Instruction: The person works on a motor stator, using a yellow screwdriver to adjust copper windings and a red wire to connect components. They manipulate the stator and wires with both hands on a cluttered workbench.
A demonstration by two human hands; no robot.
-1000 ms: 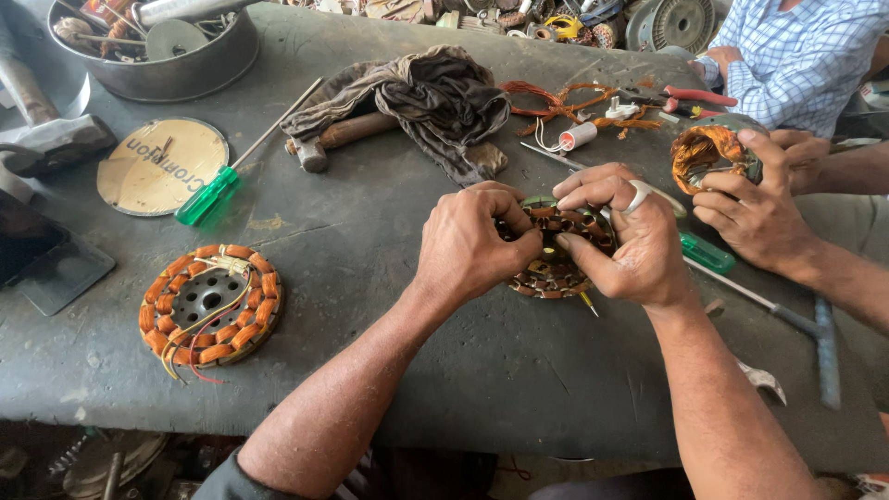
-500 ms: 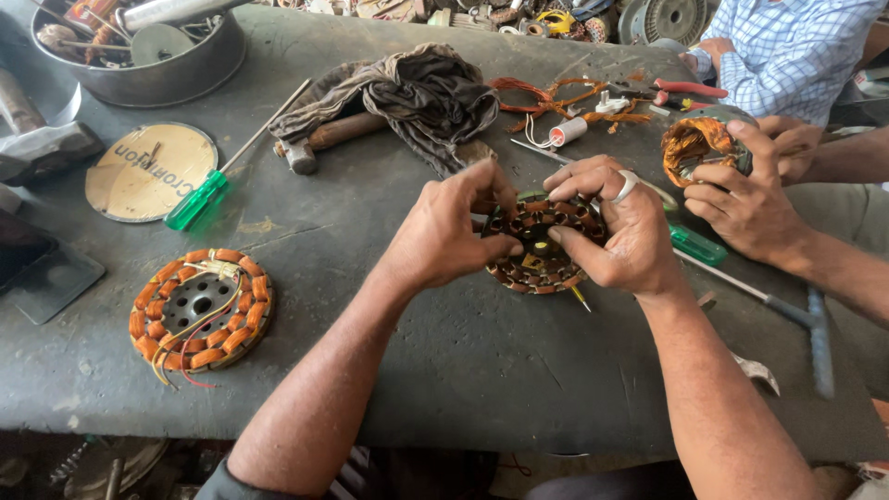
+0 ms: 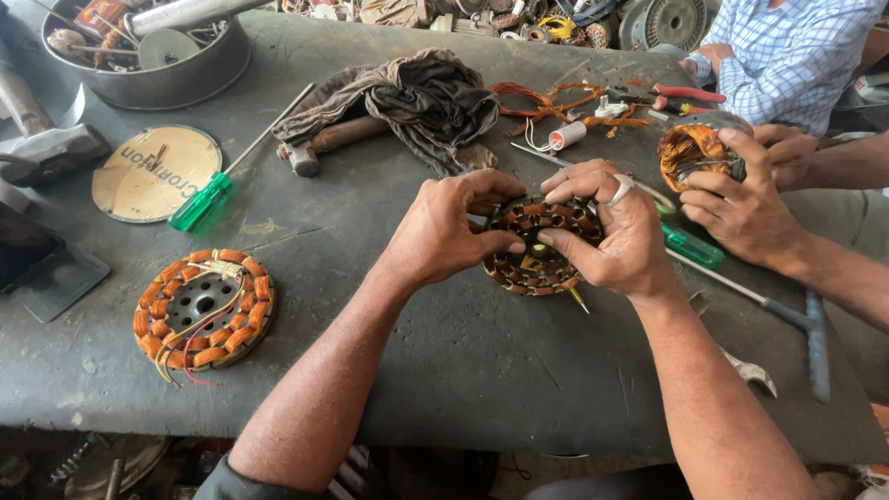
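Observation:
Both my hands grip a round fan stator (image 3: 537, 252) with copper-wound coils, tilted up on the grey table (image 3: 463, 361). My left hand (image 3: 444, 231) clasps its left edge, thumb pressed toward the centre. My right hand (image 3: 611, 227), with a ring on one finger, wraps the right and top edge. The stator's far side is hidden behind my fingers.
A second wound stator (image 3: 204, 306) lies at the left. A green-handled screwdriver (image 3: 208, 199), a round metal disc (image 3: 153, 171), a hammer under a dark rag (image 3: 407, 102) and a metal bowl (image 3: 157, 65) sit behind. At the right another person's hands (image 3: 750, 204) hold a copper coil (image 3: 694, 153).
The stator has been tipped up and turned between my hands, and my fingers have shifted around its rim. The other person's hands have stayed on their coil.

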